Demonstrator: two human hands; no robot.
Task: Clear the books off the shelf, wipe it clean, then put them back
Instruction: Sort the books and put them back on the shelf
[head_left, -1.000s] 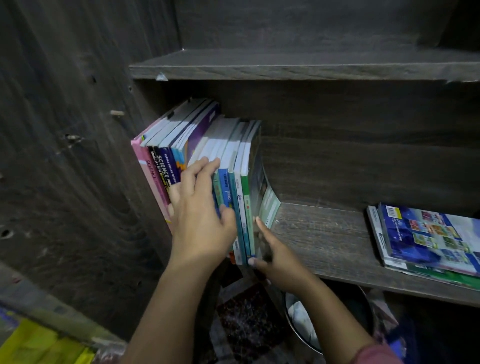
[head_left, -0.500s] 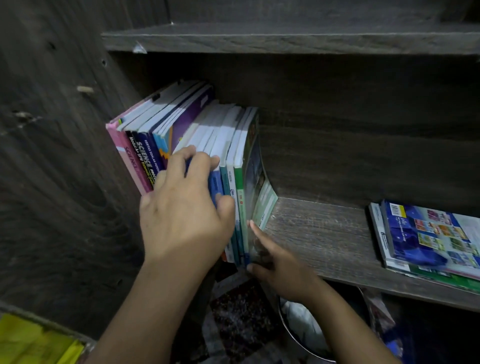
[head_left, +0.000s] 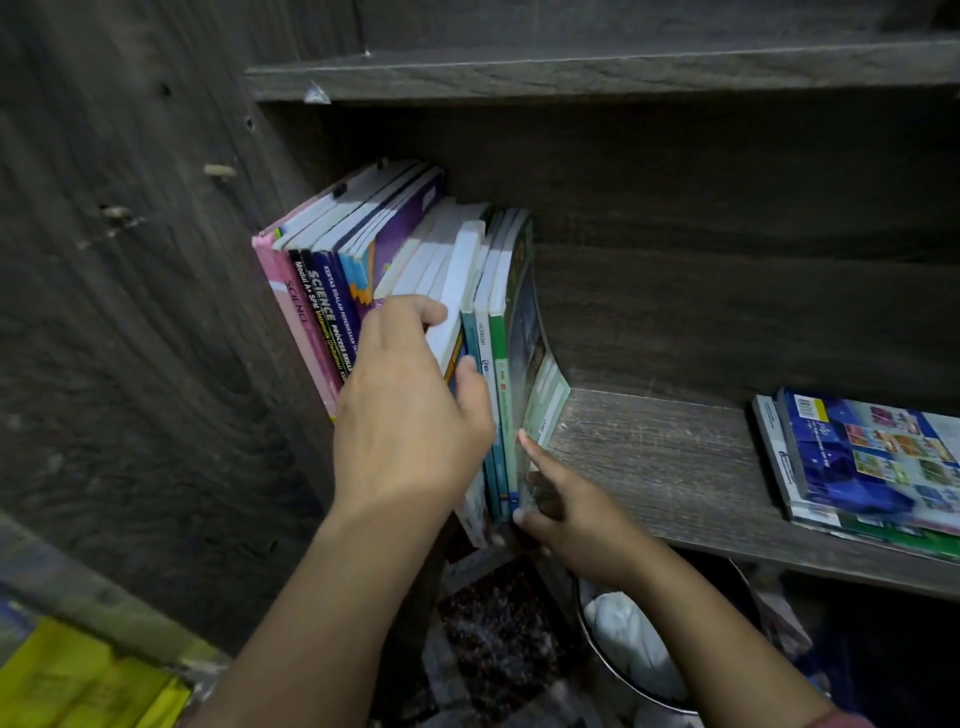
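Head view puts us close to the shelf (head_left: 675, 457), where a row of upright books (head_left: 332, 291) leans against the side panel (head_left: 130, 312) at the left end. Our left hand (head_left: 410, 410) is clamped on one white-edged book (head_left: 462, 291) in the row, fingers curled over its page edge and thumb on its near side, so that it stands proud of its neighbours. Our right hand (head_left: 571, 514) is not closed on anything we can see: the forefinger lies straight along the cover of the green-spined book (head_left: 500, 379) at the right end, with the thumb at the foot of the spines, bracing the row. Far to the right, well apart from the row, a flat stack of books (head_left: 872, 457) lies on the same board, with bare wood between. We judge this to be the clearing step, barely begun, since nearly every book is on the shelf and no cloth is in hand, though a book being slid in would look much the same. The next move calls for drawing the gripped book straight toward us while the right hand keeps the soft end cover, which bows outward, from slumping.
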